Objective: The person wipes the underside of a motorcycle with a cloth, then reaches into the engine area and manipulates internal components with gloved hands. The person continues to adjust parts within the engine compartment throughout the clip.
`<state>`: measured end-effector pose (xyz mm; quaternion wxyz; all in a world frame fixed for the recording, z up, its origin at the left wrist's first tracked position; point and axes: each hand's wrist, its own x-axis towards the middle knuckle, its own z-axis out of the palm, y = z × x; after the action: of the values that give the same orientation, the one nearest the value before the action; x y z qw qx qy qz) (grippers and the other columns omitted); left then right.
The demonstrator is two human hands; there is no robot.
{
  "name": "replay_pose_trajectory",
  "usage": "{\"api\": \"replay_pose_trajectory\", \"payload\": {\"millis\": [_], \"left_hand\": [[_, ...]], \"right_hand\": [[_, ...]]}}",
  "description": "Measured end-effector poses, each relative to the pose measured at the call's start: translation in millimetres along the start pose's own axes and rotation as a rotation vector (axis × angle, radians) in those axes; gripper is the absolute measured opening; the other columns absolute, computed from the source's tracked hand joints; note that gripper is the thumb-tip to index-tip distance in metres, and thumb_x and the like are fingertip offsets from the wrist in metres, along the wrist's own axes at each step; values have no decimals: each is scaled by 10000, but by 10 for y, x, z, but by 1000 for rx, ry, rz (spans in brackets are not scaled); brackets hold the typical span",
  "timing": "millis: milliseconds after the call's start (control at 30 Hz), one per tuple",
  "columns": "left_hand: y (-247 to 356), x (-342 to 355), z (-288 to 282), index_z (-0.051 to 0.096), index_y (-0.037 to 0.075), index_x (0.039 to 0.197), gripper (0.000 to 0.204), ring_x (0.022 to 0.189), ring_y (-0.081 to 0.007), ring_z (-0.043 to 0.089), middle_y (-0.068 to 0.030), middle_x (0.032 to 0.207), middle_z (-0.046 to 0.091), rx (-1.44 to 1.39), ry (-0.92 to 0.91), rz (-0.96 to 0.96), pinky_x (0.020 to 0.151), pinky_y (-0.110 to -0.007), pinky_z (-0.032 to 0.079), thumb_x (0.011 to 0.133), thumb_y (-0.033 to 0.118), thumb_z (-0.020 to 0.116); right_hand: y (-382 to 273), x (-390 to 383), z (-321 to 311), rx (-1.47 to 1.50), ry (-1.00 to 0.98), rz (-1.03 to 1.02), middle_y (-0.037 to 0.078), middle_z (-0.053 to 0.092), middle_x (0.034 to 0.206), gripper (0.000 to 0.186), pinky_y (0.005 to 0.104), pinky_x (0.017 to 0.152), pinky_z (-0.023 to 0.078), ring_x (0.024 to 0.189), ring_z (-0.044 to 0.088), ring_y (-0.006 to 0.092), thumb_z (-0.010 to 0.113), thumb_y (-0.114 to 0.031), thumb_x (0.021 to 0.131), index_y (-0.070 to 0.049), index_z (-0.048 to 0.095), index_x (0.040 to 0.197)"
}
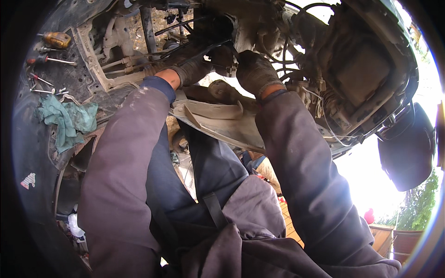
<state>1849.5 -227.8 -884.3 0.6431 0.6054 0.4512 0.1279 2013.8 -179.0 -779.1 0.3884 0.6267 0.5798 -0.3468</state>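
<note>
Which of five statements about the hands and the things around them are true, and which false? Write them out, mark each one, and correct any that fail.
1. The left hand and the right hand are both gloved. True.
2. The teal cloth lies to the right of the right hand. False: the teal cloth lies at the left of the view.
3. The yellow-handled screwdriver lies nearer the left hand than the right. True.
4. Both sleeves are pushed up past the elbows. False: the left sleeve and the right sleeve reach close to the wrists.
5. Green foliage shows near the right edge of the view. True.
</note>
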Motion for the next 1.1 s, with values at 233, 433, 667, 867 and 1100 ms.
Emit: {"api": "replay_pose_trajectory", "payload": {"millis": [233, 433, 667, 867, 1100], "left_hand": [[-121, 126, 107, 540, 79, 1244, 422, 959, -335, 611, -179, 1124, 614, 23, 74, 57, 819, -375, 508, 852, 185, 656], [-427, -5, 42, 555, 72, 1233, 402, 988, -331, 607, -172, 1138, 612, 66, -190, -126, 845, -373, 502, 851, 162, 644], [-623, -210, 90, 566, 85, 1228, 394, 986, -332, 613, -168, 1132, 622, 155, -190, -151, 851, -372, 503, 850, 174, 633], [-476, 78, 227, 575, 97, 1224, 388, 984, -333, 619, -165, 1126, 631, 43, 15, 88, 857, -371, 504, 849, 183, 624], [-333, 265, 310, 585, 110, 1219, 381, 982, -335, 625, -161, 1119, 641, -180, 229, 264, 863, -370, 505, 848, 195, 613]], "right_hand": [[-80, 48, 67, 0, 6, 39, 222, 664, 1020, 291, 431, 845, 518, 974, 642, 379, 624, -250, 840, -17, 657, 1012], [-102, -15, 10, 35, -37, 66, 221, 663, 1038, 329, 439, 868, 511, 1008, 633, 378, 620, -286, 852, -14, 646, 1035], [-176, 48, -18, -33, -185, 181, 134, 640, 1187, 345, 439, 904, 509, 1092, 618, 316, 537, -340, 895, -170, 641, 1176], [-210, 56, -30, -9, -162, 131, 124, 651, 1168, 338, 441, 895, 513, 1081, 625, 308, 551, -326, 887, -168, 643, 1172], [-119, 211, 152, 5, -135, -46, 126, 652, 1162, 331, 451, 891, 513, 1078, 622, 327, 552, -324, 889, -185, 635, 1178]]}}
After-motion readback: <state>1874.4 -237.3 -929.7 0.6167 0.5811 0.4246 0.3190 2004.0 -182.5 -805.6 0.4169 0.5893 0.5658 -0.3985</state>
